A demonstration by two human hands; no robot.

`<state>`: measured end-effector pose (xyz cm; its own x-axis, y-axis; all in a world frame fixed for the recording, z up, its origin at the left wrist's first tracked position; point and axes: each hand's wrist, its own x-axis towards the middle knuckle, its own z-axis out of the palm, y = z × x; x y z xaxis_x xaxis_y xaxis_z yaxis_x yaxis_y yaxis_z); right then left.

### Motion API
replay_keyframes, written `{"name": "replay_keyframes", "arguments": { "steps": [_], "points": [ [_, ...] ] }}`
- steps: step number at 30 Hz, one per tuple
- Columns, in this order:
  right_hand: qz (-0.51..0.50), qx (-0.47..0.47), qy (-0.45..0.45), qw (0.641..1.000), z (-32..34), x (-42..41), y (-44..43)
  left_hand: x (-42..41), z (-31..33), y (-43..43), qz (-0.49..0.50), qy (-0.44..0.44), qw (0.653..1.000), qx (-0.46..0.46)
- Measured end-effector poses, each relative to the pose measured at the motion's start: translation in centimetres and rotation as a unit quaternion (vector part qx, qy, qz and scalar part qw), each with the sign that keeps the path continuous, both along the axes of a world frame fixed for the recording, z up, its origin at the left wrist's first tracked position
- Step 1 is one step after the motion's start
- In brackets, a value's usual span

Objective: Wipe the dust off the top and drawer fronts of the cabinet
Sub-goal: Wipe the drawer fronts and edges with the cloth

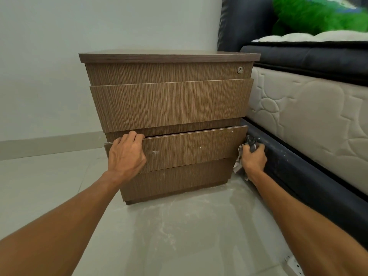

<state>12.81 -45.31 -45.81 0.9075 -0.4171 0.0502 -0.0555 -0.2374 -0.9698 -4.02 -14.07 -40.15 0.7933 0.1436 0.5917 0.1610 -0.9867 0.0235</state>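
A brown wood-grain cabinet (169, 104) stands on the floor against the wall, with a darker top (169, 56) and stacked slanted drawer fronts. A round lock (240, 70) sits at the upper right. The third drawer front (191, 150) is pulled slightly out and carries white dust specks. My left hand (126, 154) grips that drawer's top left edge, fingers hooked over it. My right hand (253, 158) is at the drawer's right end, closed on a crumpled grey-and-white cloth (251, 143) pressed against the cabinet's right side.
A bed with a dark frame (294, 172) and quilted cream mattress (310, 120) stands close on the right, leaving a narrow gap. A green plush item (318, 14) lies on the bed. The pale tiled floor (179, 226) in front shows dusty white streaks.
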Motion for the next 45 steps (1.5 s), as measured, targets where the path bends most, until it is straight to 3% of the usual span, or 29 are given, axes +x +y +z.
{"name": "replay_keyframes", "arguments": {
  "steps": [3,7,10,14,16,21,24,26,29,31,33,40,45],
  "points": [
    [-0.039,0.043,-0.022,0.998,-1.3,-1.5,0.6,-0.5,0.0,0.3,-0.012,0.0,1.0,0.009],
    [-0.064,-0.017,-0.162,0.985,1.3,-1.7,0.9,-0.9,0.0,0.9,-0.016,0.002,1.0,0.013],
    [-0.022,-0.157,-0.217,0.963,4.2,-1.1,0.5,-0.8,-0.1,0.9,-0.019,-0.004,1.0,0.009],
    [0.067,-0.37,-0.135,0.917,5.7,-1.1,1.3,-0.7,-0.2,0.8,-0.014,-0.012,1.0,0.002],
    [0.085,-0.373,-0.124,0.916,5.4,-2.2,2.9,-0.7,-0.2,0.8,-0.012,-0.012,1.0,-0.003],
    [0.144,-0.334,-0.195,0.911,4.2,-5.8,8.1,-0.9,-0.2,0.7,-0.009,-0.004,1.0,-0.005],
    [0.197,-0.23,-0.212,0.929,3.9,-7.2,10.6,-1.5,-0.2,0.9,-0.004,-0.005,1.0,-0.006],
    [0.199,-0.099,-0.201,0.954,3.4,-8.0,11.4,-2.1,-0.4,1.4,0.017,-0.019,1.0,-0.017],
    [0.105,0.166,-0.114,0.974,2.7,-8.4,10.9,-3.1,-0.7,2.9,0.086,-0.057,0.991,-0.08],
    [0.053,0.36,-0.055,0.93,2.6,-8.3,9.5,-3.6,-0.8,4.0,0.124,-0.076,0.98,-0.138],
    [0.035,0.474,-0.035,0.879,2.5,-7.9,8.0,-3.7,-0.9,4.7,0.125,-0.084,0.972,-0.182],
    [0.117,0.549,-0.026,0.827,2.0,-6.8,5.1,-2.9,-1.8,5.2,0.126,-0.102,0.958,-0.237],
    [0.086,0.52,-0.01,0.85,3.2,-7.3,5.3,-2.2,-1.5,6.0,0.133,-0.099,0.957,-0.236]
  ]
}}
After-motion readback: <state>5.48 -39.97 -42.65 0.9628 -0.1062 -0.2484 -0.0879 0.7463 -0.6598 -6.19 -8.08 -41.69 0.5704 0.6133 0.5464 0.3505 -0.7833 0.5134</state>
